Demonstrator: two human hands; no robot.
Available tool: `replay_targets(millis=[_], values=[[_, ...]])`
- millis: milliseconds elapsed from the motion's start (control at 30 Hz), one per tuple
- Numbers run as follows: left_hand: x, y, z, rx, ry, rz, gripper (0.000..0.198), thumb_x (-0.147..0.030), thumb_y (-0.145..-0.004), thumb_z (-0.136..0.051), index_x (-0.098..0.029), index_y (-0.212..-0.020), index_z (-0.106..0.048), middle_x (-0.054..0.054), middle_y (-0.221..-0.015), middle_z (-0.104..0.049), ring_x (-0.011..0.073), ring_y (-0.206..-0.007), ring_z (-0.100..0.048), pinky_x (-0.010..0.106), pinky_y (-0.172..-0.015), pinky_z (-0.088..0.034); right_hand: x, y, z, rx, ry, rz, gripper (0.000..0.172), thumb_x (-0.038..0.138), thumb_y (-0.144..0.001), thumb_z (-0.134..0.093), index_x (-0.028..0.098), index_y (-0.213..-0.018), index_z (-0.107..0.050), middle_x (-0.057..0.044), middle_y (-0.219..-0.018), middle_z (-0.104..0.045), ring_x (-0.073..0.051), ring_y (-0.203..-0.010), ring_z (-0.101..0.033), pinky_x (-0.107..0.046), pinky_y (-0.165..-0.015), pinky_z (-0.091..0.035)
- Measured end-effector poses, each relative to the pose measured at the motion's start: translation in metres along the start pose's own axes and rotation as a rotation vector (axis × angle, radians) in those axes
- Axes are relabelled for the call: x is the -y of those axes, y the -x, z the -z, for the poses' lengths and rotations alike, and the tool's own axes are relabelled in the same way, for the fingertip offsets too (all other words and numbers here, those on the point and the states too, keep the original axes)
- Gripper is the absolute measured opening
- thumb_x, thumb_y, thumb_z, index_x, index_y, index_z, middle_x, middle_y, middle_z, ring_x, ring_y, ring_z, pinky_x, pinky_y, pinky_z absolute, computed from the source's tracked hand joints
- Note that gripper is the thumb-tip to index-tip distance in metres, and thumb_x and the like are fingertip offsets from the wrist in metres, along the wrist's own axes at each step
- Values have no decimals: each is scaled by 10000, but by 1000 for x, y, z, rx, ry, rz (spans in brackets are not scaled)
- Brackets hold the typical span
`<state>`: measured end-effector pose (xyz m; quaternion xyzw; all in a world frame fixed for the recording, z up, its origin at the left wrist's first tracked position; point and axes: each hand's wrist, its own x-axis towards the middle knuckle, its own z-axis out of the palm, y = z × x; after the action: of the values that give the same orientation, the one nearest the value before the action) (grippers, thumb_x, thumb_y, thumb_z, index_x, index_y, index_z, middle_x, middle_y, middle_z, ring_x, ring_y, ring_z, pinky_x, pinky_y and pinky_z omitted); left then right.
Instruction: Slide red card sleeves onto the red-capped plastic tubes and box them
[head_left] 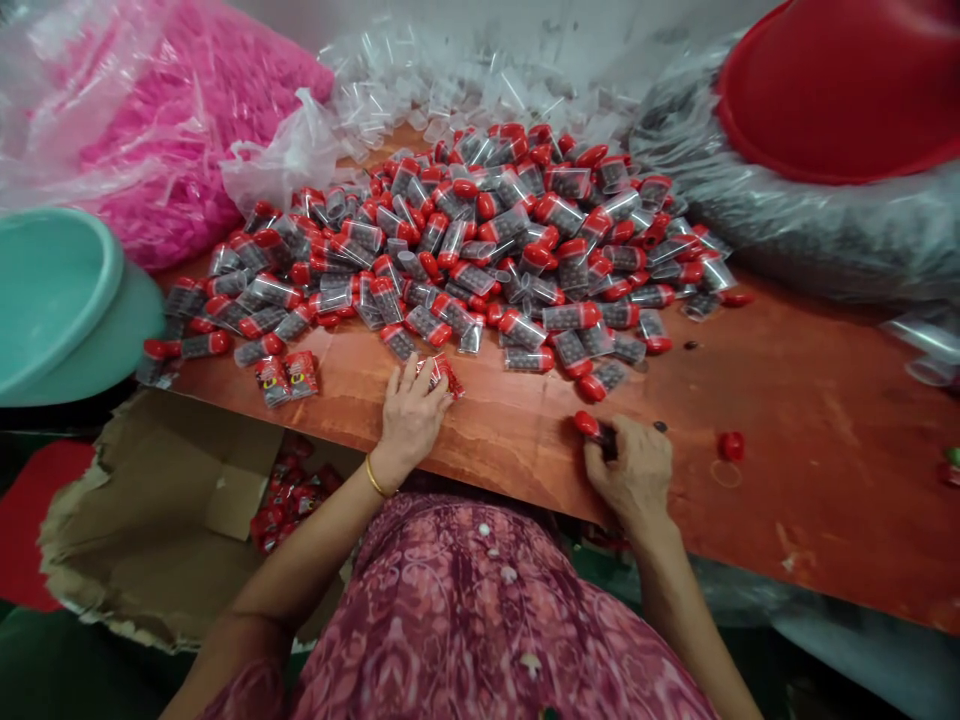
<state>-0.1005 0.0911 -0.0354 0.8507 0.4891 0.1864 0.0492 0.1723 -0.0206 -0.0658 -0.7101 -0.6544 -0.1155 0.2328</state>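
Note:
A big heap of clear tubes with red caps and dark contents (450,240) lies across the reddish wooden table (795,420). Near its front edge, my left hand (411,415) rests with fingers spread on a small red packet (448,376). My right hand (634,465) is closed round a red-capped tube (587,423), whose cap sticks out to the left; the fingers hide most of the tube. Two red packets (287,378) lie side by side, left of my left hand.
A teal basin (112,320) and a bag of pink pieces (172,110) stand at the left. Below the table edge is a cardboard box (172,510) with red packets. At right, a red basin (847,90) sits on a plastic bag (817,220). A loose red cap (732,446) lies at right.

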Motion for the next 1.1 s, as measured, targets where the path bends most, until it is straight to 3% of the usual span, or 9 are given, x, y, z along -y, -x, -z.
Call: replay_targets(millis=[133, 233, 400, 500, 667, 800, 867, 933, 1100], values=[[2, 3, -1, -77, 24, 12, 267, -275, -874, -472, -210, -1030, -678, 116, -1251, -602, 305, -1260, -455, 535, -1020, -358, 20, -5, -3, -17, -241, -158, 151, 225, -725, -555, 193, -872, -563, -55, -732, -626, -208, -670, -556, -371, -684, -433], [2, 2, 0, -100, 62, 37, 272, -303, -878, -464, -223, -1019, -683, 108, -1269, -590, 303, -1254, -463, 555, -1017, -350, 55, -19, -6, -7, -665, -411, 192, 290, -749, -590, 195, -913, -556, -30, -733, -634, -167, -604, -561, -322, -596, -464], [-12, 0, 6, -127, 110, 76, 267, -293, -871, -478, -205, -1002, -694, 120, -1278, -581, 313, -1277, -434, 573, -1043, -305, 119, -59, -13, 303, -1269, -620, 317, 373, -577, -765, 171, -770, -615, 4, -652, -645, -142, -582, -579, -289, -578, -492], [-24, 0, 9, -152, 125, 60, 276, -259, -866, -478, -197, -1037, -685, 132, -1315, -545, 324, -1302, -398, 597, -1061, -257, 139, -76, -21, 312, -1469, -705, 303, 351, -518, -791, 168, -697, -629, 10, -667, -672, -134, -618, -602, -291, -653, -510], [-33, -2, 18, -239, 278, 66, 304, -302, -846, -519, -188, -1093, -654, 139, -1310, -549, 303, -1288, -423, 538, -1074, -281, 138, -87, -24, 134, -1559, -779, 239, 323, -544, -774, 174, -685, -652, 30, -627, -678, -114, -562, -597, -273, -627, -518], [-31, -5, 26, -220, 685, 375, 531, -426, -765, -615, -135, -1207, -570, 163, -1199, -622, 261, -1069, -602, 391, -898, -482, 125, -93, -15, 120, -1533, -785, 218, 295, -550, -778, 171, -671, -647, 36, -576, -659, -104, -499, -582, -252, -553, -509], [-31, -9, 27, -60, 957, 521, 487, -486, -739, -616, -125, -1064, -649, 122, -947, -705, 205, -776, -662, 306, -665, -527, 123, -95, -11, 151, -1542, -763, 232, 295, -532, -789, 169, -666, -648, 30, -582, -666, -108, -506, -595, -255, -559, -518], [-34, -13, 26, 37, 1149, 580, 419, -508, -703, -634, -125, -860, -697, 62, -709, -688, 142, -559, -594, 250, -517, -471, 123, -95, -8, 175, -1551, -732, 234, 303, -531, -793, 170, -659, -648, 28, -587, -671, -107, -499, -596, -254, -551, -523], [-40, -19, 23, -55, 1181, 539, 267, -399, -672, -688, -134, -639, -673, 13, -594, -634, 113, -567, -537, 226, -568, -434, 125, -88, -9, 258, -1578, -666, 195, 310, -591, -769, 166, -609, -639, 21, -542, -657, -102, -472, -579, -227, -492, -498]])
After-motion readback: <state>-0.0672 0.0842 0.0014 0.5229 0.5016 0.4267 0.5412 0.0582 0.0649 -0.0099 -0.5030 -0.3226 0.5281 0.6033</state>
